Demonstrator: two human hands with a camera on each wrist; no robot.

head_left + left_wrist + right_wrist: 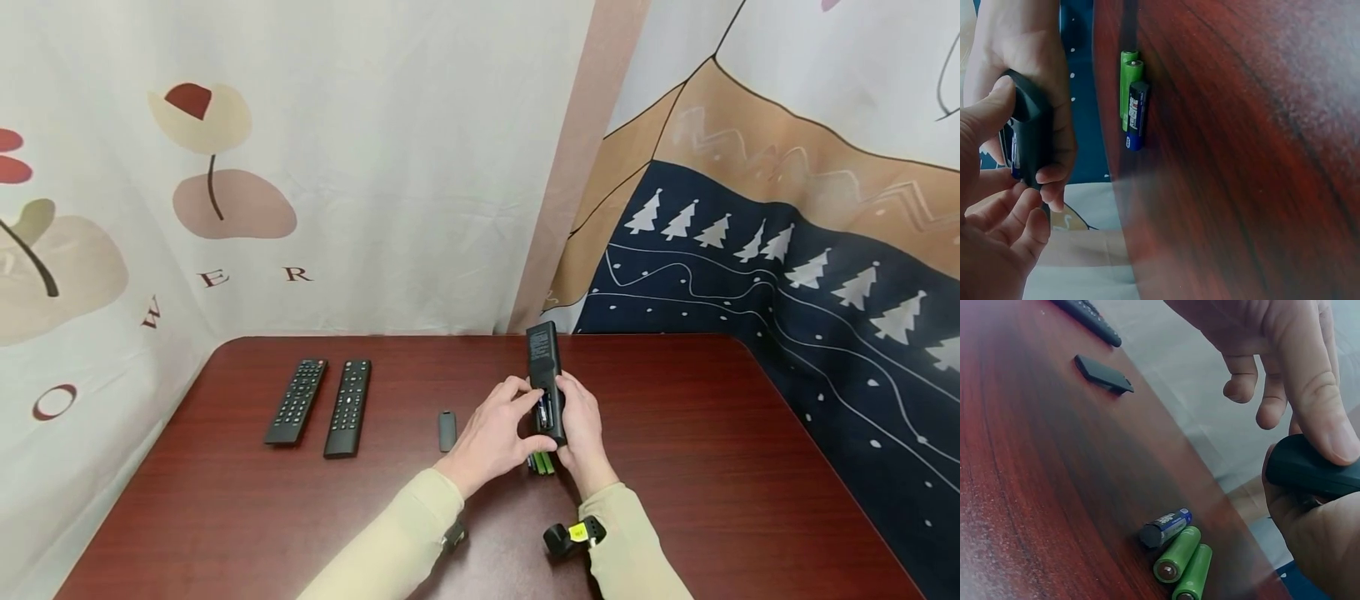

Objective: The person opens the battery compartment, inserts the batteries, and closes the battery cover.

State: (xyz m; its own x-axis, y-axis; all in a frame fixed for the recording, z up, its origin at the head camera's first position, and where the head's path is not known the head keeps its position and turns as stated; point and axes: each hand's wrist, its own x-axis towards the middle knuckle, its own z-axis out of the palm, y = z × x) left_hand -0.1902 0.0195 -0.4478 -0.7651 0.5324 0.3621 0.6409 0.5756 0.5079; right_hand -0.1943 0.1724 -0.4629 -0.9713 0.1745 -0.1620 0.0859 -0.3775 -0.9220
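Observation:
My right hand (581, 421) grips a black remote control (542, 346), its back turned up and its battery compartment uncovered. A blue-and-silver battery (543, 410) shows in that compartment. With its index fingertip at the battery's far end and its thumb at the remote's near end, my left hand (491, 433) pinches along the battery. Its other fingers are bent loosely in the left wrist view. Below the hands, two green batteries (1130, 78) and a dark blue battery (1137, 115) lie side by side on the table. The small black battery cover (447, 431) lies left of my hands.
Two more black remotes, a left one (297, 402) and a right one (348, 408), lie buttons up on the left of the reddish-brown table (720, 467). A printed curtain (405, 167) hangs along the table's far edge. Each wrist wears a camera.

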